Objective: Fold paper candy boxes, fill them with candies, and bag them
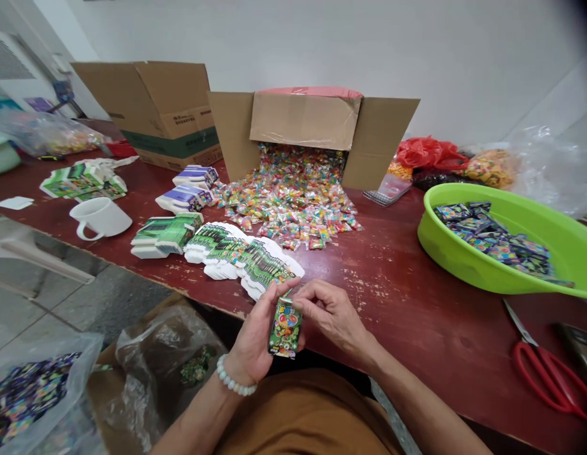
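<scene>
Two hands meet over the near edge of the table [392,316], just above the lap, at one small green box [286,328]. The left hand [255,338] is closed around it, palm behind and fingertips wrapping the right edge, probably so that the printed face and top end stay free. The right hand [333,313] is drawn narrow, thumb and forefinger close together at the top flap [286,301]; whether they grip it or only press it, I cannot tell.

The box's long axis runs away from the body, its top leaning slightly right. That flap end points towards the sweets [297,208] and the far wall; the other end points back to the lap. The printed face looks up at the wearer.

Just ahead lie flat boxes [267,262], fanned in an overlapping row, seemingly for easy picking one by one. Behind them the carton [305,120] opens forward, its flaps spread like a chute for the sweets. The tub [428,243] of packets [499,249] sits at the right, clear of both elbows.
</scene>
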`<state>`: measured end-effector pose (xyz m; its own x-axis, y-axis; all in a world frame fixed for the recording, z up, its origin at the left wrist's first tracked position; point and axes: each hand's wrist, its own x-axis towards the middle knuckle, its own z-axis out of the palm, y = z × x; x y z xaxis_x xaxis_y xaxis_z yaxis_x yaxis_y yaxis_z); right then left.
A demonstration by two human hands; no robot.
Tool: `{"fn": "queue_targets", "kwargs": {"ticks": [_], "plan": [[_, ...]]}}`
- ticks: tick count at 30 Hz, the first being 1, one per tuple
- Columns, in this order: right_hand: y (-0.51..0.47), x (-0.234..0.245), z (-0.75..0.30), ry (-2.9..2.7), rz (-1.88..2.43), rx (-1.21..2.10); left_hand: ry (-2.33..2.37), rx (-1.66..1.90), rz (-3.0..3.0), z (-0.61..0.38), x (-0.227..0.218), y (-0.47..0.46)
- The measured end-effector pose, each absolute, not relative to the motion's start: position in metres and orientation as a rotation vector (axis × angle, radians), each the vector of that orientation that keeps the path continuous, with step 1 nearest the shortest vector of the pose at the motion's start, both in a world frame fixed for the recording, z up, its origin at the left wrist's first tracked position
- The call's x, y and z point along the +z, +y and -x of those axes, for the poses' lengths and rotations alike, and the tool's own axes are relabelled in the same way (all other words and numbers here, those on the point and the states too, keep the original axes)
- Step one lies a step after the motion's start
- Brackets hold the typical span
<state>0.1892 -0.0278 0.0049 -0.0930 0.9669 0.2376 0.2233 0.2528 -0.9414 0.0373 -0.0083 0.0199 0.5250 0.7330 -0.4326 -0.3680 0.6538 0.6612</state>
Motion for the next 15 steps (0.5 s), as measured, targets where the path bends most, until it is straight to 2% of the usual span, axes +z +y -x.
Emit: {"fn": "queue_targets", "kwargs": {"ticks": [5,8,11,15], "plan": [[-0.019,0.008,-0.189,-1.272,1.128,1.373,0.774,0.764,-0.595,-0.041,0.013,-0.012],[-0.014,0.013,-0.188,-1.179,1.068,1.472,0.778,0.764,-0.633,-0.04,0.014,-0.013],[-0.016,0.016,-0.187,-1.251,1.073,1.385,0.791,0.784,-0.651,-0.036,0.014,-0.011],[-0.029,0.012,-0.185,-1.573,1.1,1.037,0.755,0.757,-0.517,-0.033,0.01,-0.006]]}}
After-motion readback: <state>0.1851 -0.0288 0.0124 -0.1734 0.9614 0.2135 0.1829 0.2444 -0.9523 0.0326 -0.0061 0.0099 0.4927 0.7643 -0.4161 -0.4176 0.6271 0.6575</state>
